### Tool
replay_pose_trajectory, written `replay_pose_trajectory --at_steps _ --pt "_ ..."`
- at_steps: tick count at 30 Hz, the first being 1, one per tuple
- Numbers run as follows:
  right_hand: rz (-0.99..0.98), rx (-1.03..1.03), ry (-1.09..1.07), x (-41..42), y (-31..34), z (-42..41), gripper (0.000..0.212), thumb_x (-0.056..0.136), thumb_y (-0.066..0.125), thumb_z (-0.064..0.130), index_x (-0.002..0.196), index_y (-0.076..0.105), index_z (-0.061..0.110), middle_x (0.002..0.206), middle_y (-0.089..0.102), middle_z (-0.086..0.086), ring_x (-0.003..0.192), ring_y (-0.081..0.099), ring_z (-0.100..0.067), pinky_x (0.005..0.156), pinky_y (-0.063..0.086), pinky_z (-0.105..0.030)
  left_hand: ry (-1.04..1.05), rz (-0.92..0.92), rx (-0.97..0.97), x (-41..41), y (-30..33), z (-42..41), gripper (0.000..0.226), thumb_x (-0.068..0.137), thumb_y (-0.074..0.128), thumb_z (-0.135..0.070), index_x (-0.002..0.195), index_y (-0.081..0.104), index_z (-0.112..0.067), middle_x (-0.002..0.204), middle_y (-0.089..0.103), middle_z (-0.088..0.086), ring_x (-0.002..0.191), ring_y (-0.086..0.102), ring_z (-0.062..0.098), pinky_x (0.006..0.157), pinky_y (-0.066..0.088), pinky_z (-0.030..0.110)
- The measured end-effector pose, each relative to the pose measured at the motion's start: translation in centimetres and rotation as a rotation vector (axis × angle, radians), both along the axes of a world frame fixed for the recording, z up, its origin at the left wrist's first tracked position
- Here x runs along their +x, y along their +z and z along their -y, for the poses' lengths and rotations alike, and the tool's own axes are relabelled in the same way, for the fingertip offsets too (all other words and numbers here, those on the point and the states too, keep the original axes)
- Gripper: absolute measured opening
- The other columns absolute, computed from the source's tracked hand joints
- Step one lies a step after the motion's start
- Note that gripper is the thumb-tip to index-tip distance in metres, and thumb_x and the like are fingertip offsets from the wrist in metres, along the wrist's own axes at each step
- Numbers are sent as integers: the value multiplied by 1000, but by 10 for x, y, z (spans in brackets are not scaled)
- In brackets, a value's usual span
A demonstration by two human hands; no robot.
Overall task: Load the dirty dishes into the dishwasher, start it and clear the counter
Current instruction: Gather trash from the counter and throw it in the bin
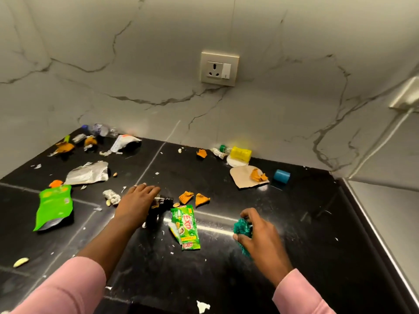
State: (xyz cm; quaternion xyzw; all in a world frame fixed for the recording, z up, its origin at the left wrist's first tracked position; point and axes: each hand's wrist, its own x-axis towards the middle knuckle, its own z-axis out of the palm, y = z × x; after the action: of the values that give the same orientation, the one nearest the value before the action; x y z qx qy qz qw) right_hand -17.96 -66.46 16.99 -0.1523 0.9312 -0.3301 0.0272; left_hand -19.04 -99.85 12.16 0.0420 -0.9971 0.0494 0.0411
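Gripping a teal scrubber [243, 232], the right hand [260, 236] hovers over the littered black counter [306, 223]; left hand [136, 202] flat.

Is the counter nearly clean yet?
Not yet. The right hand grips a green scrubber, and the left hand reaches onto a dark wrapper. Still left on the counter: the green packet, foil pouch, orange scraps and crumbs. No dishes or dishwasher show.
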Motion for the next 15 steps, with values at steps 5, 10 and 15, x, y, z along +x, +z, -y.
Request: replay_pose_trajectory --at_steps 5,10,15 --pt "-20 14 -50 1 -2 -4 35 82 73 28 105 47 31 101 59 7 87 56 -8 74 48 -23 -17 17 -37 -14 -7 6 39 82 68 -23 120 60 -23 113 63 1 107 58 24 90 44 34" --pt "-11 12 -71 2 -5 -3 34 83 72 28 106 47 30 104 60 6 91 57 -10 79 53 -30 39 9 23 -15 -5 9 43 74 70 -24 117 61 -20 109 60 5 105 56 26 86 43 34" --pt "-17 36 -67 -3 -1 -10 36 82 73 30 107 46 28 104 59 7 92 57 -11 81 52 -30 152 -60 132 -20 17 7 46 66 75 -30 107 61 -14 102 60 9 98 54 30 80 42 38"
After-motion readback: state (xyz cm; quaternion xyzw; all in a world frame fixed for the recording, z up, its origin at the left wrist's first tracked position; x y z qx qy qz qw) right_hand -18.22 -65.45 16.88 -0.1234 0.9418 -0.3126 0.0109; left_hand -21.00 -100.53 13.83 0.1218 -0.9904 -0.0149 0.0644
